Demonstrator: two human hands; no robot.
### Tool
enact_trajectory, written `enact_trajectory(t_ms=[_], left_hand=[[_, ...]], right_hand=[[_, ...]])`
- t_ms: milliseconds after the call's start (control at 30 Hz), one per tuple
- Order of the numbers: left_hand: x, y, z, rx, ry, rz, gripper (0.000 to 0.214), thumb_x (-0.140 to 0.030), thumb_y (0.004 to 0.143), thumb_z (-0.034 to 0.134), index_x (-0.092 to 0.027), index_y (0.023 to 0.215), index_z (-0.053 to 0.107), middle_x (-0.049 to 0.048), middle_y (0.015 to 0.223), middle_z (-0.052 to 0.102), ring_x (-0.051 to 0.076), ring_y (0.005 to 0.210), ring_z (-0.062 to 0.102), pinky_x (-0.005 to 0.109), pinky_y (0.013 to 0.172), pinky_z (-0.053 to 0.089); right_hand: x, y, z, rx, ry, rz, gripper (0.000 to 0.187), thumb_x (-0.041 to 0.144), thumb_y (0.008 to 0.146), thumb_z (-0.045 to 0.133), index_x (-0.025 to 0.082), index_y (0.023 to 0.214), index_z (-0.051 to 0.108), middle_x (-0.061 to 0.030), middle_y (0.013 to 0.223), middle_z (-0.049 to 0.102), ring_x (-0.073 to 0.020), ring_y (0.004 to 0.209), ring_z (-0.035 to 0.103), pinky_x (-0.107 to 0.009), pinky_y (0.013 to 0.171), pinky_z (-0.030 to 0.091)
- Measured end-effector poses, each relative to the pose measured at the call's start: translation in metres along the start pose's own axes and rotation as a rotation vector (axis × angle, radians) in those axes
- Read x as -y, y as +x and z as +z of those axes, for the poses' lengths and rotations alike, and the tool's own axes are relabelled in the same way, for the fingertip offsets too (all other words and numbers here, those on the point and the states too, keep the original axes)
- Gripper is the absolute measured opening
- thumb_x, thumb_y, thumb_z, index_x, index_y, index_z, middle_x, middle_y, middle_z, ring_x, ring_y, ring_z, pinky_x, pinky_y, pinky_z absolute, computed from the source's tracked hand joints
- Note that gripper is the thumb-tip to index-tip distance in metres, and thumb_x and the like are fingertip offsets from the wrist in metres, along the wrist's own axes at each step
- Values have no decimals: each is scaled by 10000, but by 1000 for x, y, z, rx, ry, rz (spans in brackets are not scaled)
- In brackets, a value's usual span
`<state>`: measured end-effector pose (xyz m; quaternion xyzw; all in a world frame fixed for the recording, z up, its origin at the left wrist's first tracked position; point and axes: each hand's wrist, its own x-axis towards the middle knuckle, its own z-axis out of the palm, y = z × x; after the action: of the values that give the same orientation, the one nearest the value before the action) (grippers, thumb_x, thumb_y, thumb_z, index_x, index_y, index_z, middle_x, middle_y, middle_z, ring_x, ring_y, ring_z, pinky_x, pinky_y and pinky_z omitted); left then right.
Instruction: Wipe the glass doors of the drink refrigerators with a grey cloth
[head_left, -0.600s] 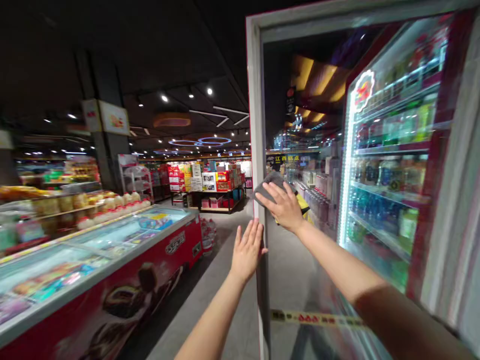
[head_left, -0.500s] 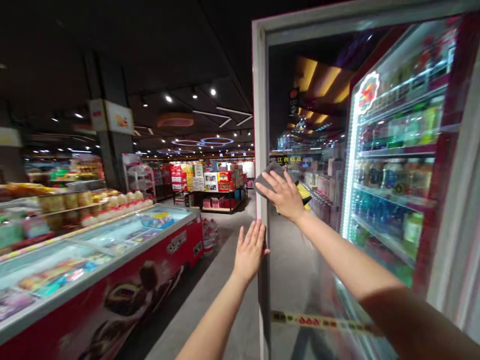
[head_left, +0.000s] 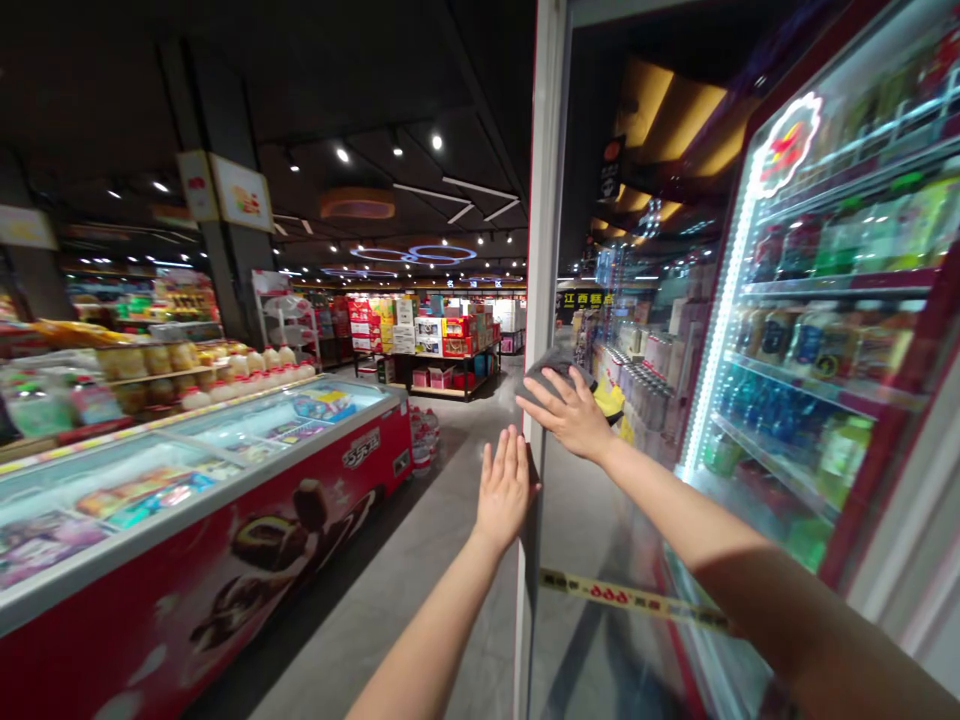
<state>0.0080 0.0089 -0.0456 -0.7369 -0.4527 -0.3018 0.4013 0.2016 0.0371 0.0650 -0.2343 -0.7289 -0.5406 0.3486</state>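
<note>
Shop floor (head_left: 442,510) | cloth (head_left: 553,361) is held against upright door frame (head_left: 545,200) by right hand (head_left: 574,415), fingers spread | left hand (head_left: 504,497), empty, is laid flat below

A supermarket, shown by the ice-cream freezer (head_left: 300,540), stacked boxed goods (head_left: 450,335) and drinks-filled shelves (head_left: 832,350).

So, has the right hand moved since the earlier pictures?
Yes: the right hand has moved down, nearer the yellow strip.

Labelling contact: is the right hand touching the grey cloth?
Touching. The head view shows the right hand laid flat over the grey cloth, with no gap visible.
</note>
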Motion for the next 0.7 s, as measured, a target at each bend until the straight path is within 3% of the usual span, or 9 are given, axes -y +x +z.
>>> enact_trajectory(t_ms=[100, 200, 300, 367, 433, 533, 600, 700], left_hand=[[0, -8, 1, 6, -1, -12, 891, -444, 938, 600, 6, 1594, 197, 243, 1659, 180, 317, 1574, 98, 538, 1266, 239], [3, -14, 0, -3, 9, -2, 883, -433, 948, 581, -9, 1604, 169, 223, 1669, 163, 300, 1578, 84, 520, 1272, 234], [7, -17, -2, -15, 21, 35, 852, -414, 962, 555, -24, 1610, 160, 204, 1676, 154, 280, 1581, 76, 496, 1277, 228], [8, -16, -3, -13, 23, 49, 827, -398, 969, 536, -33, 1611, 166, 196, 1679, 147, 278, 1581, 75, 489, 1276, 230], [8, -13, -5, -7, 20, 53, 806, -375, 969, 525, -35, 1610, 174, 195, 1682, 141, 282, 1581, 76, 487, 1274, 237], [2, -5, -5, -4, 5, 64, 796, -327, 957, 529, -33, 1609, 179, 192, 1685, 138, 287, 1580, 80, 482, 1271, 249], [-4, 3, -5, -13, -12, 76, 812, -293, 943, 536, -31, 1612, 158, 192, 1687, 136, 287, 1581, 81, 480, 1271, 252], [-11, 13, -6, -48, -36, 87, 842, -249, 930, 530, -30, 1619, 99, 191, 1688, 131, 286, 1582, 77, 485, 1270, 259]], right_hand=[[26, -48, 10, 117, 44, -78, 594, 136, 924, 561, 330, 1482, 502, -1, 1572, 494, -252, 1530, 282, -595, 1274, 54], [49, -93, 24, 165, 95, -161, 474, 142, 911, 574, 289, 1360, 615, -3, 1542, 531, -249, 1497, 350, -586, 1276, 85], [50, -115, 33, 181, 129, -235, 403, 144, 929, 564, 284, 1298, 649, 6, 1507, 569, -220, 1451, 426, -546, 1269, 183], [32, -108, 31, 191, 134, -248, 464, 119, 945, 535, 297, 1367, 602, 7, 1525, 551, -194, 1445, 438, -510, 1254, 248], [6, -85, 24, 187, 104, -172, 547, 82, 950, 501, 301, 1451, 531, -10, 1552, 520, -188, 1461, 421, -494, 1240, 284], [-29, -44, 10, 142, 4, 118, 597, 46, 935, 490, 253, 1495, 491, -79, 1577, 481, -235, 1482, 395, -520, 1228, 295], [-35, -30, 4, 128, -20, 221, 580, 58, 925, 517, 229, 1480, 513, -103, 1567, 491, -263, 1478, 401, -555, 1229, 278], [-16, -46, 3, 151, 5, 138, 474, 99, 926, 560, 222, 1382, 605, -89, 1492, 578, -269, 1427, 469, -573, 1223, 289]])
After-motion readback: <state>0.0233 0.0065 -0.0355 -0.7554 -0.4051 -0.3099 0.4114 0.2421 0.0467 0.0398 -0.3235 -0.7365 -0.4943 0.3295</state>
